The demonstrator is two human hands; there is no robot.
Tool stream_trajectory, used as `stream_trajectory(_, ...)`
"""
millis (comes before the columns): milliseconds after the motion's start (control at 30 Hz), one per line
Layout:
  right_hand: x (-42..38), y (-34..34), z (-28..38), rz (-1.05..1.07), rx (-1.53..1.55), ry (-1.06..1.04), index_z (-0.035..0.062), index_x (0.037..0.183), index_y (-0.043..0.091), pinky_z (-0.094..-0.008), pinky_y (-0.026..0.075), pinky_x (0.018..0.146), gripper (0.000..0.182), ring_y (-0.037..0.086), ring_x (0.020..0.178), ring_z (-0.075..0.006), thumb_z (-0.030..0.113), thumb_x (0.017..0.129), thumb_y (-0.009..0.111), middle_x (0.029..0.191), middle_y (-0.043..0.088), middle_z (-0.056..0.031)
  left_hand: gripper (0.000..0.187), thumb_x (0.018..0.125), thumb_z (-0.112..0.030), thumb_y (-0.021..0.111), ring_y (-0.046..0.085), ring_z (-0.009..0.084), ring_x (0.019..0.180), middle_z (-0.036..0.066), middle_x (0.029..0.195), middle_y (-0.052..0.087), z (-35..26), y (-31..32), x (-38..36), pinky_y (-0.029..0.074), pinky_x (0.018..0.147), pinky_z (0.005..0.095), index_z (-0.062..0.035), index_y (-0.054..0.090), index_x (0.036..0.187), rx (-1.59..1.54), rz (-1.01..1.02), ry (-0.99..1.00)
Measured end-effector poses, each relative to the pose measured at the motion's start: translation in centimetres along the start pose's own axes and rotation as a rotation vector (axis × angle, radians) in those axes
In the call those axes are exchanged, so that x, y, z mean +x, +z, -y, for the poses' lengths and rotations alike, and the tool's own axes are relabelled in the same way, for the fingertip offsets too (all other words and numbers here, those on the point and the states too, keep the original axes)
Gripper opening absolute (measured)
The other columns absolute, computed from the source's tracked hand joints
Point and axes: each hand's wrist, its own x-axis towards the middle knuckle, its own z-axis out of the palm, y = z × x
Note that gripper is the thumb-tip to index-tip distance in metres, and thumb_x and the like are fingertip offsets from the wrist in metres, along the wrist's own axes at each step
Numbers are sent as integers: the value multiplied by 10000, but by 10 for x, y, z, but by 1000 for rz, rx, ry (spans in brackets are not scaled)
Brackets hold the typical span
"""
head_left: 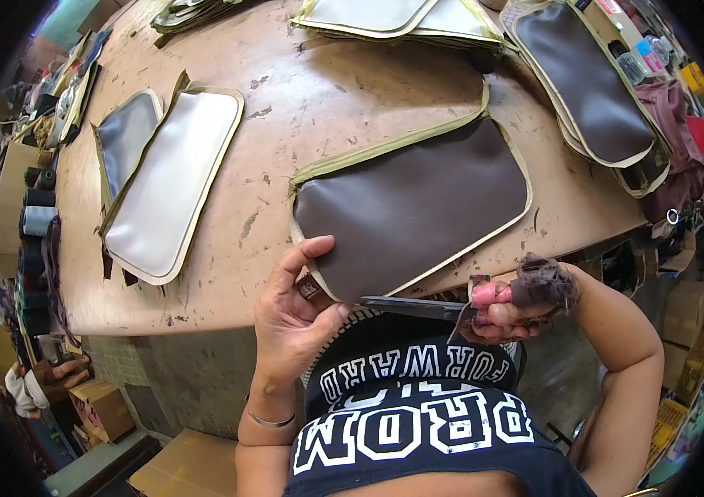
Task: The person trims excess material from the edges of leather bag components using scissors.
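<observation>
A dark brown panel with pale edging and an olive strip along its top lies at the table's front edge. My left hand pinches its lower left corner, the index finger on the brown face and the thumb below. My right hand is closed around scissors, whose dark blades point left, their tips near my left thumb at the panel's lower edge. Dark ragged cloth bunches around my right hand and hides part of the fingers; something pink shows on them.
On the worktable lie a whitish panel at left, pale panels at the back and a brown panel stack at right. Thread spools stand left. Cardboard boxes sit below, near another person's arm.
</observation>
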Motion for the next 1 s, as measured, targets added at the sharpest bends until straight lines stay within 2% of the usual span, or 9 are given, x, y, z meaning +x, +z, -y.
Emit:
stream_trajectory(100,6,-10,-6,161,-59,5,53,696,453,-156,297,353,467,386,425,-42,516,701,517,502,392,25,509,657,119,510,483,155,943,98,1028,440,-1,0,0,423,806,269,41,328,1125,-22,-15,-4)
stream_trajectory(200,14,-13,-15,338,25,-107,79,602,428,-162,288,306,426,357,362,-45,457,797,406,456,369,19,498,649,116,529,486,150,934,94,1026,442,0,-2,0,427,800,265,43,351,1109,-32,-12,20)
stream_trajectory(300,17,-11,-15,378,73,-123,54,592,417,-169,279,289,442,342,336,-46,436,813,387,438,362,15,490,644,113,537,487,144,926,92,1028,442,3,-9,0,427,799,260,42,365,1098,-14,10,43)
stream_trajectory(400,23,-10,-18,393,95,-191,51,589,416,-176,282,283,443,342,329,-46,428,819,379,430,360,16,491,639,113,534,486,138,922,92,1025,444,1,-10,1,420,805,255,43,368,1095,1,0,34)
stream_trajectory(500,25,-4,-15,355,120,-181,42,591,417,-179,279,277,442,335,319,-48,415,824,376,429,358,15,492,638,104,530,487,137,912,90,1020,443,1,-10,1,411,811,256,45,365,1098,14,14,35)
stream_trajectory(600,29,-8,-22,409,160,-190,39,605,426,-180,279,279,422,331,322,-49,391,832,372,444,372,11,491,641,93,526,479,137,918,89,1020,438,0,-11,0,402,817,260,49,361,1102,-28,32,25)
stream_trajectory(700,27,-4,-17,335,99,-221,35,617,431,-182,279,280,405,329,323,-48,372,834,378,453,380,7,492,644,88,522,469,139,933,90,1025,431,-3,-10,0,398,819,263,52,357,1105,-65,76,63)
stream_trajectory(867,22,-3,-14,268,42,-272,27,613,428,-179,278,270,408,331,321,-48,371,829,391,443,374,2,495,645,82,534,465,140,940,96,1035,429,1,-11,-2,397,821,264,54,357,1106,-32,30,30)
stream_trajectory(1000,24,-8,-19,379,108,-230,23,610,428,-178,280,262,422,327,313,-53,384,827,390,429,356,-1,495,650,70,545,468,143,941,100,1042,428,1,-11,-1,400,821,266,53,356,1107,-53,25,17)
